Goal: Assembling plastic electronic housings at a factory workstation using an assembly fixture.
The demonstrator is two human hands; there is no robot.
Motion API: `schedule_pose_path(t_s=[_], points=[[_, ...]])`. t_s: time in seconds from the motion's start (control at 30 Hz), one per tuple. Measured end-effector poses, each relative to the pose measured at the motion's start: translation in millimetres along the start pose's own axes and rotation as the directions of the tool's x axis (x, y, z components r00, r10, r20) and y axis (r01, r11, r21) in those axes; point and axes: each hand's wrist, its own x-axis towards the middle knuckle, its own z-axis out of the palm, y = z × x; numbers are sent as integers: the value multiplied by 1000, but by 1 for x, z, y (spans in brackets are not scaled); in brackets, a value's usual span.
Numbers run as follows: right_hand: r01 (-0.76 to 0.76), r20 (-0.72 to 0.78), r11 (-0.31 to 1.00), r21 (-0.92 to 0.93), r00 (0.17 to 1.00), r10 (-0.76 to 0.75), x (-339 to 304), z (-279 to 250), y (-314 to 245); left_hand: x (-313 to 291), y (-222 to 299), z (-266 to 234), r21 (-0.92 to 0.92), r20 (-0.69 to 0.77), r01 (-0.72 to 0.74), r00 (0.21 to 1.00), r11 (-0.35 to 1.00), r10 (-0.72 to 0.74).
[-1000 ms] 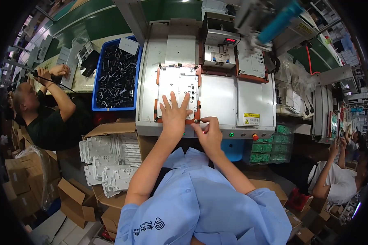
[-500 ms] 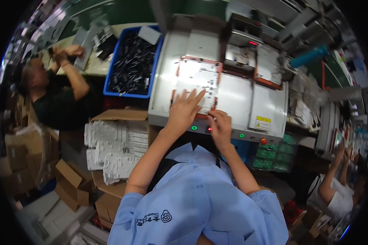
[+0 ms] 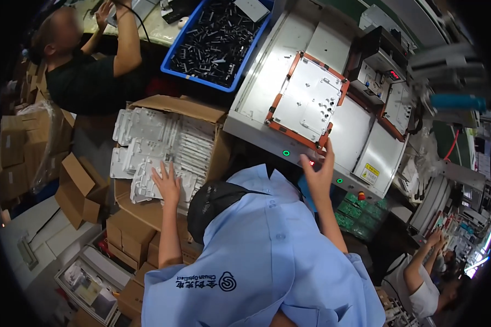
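Observation:
My left hand [image 3: 167, 183] is over the white plates [image 3: 144, 136] stacked in an open cardboard box [image 3: 219, 144]. Its fingers are spread, and their tips rest on or just above the nearest plate. A flat white plate with small holes and dark dots [image 3: 309, 98] lies in an orange-red frame [image 3: 292, 134] on the metal machine. By the near corner of that frame is my right hand [image 3: 320, 171], thumb and fingers apart with nothing between them. Whether its fingertips touch the frame I cannot tell.
Beyond the box stands a blue bin [image 3: 199, 73] of small black parts. Green-lit buttons [image 3: 286, 153] and a red knob [image 3: 361, 195] line the machine's front. A second framed plate [image 3: 398, 111] sits at right. Co-workers [image 3: 87, 71] are at far left and lower right.
My left hand has left the plate on the machine and moved left and nearer, to the box of plates. My right hand stays near the frame's corner. The view has turned left.

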Motion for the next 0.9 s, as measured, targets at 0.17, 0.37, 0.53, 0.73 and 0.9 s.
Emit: schedule_pose_path(t_s=[0.17,0.37,0.53,0.73,0.9], points=[[199,-2,742,-641,966,-260,-13,23,26,0,2,4,-101,-99,135,984,986,-145],[78,-107,743,-665,974,-199,-11,42,26,1,-10,-3,-171,-112,179,973,969,-199],[85,-91,681,-728,972,-219,-14,45,24,1,-9,-14,-149,-41,236,969,960,-244],[113,116,865,-489,991,-64,-33,9,-2,-3,-8,-45,-221,-32,211,974,952,-224],[98,475,991,-86,879,-46,-31,2,-11,-8,-10,-70,-347,62,249,968,904,-243]])
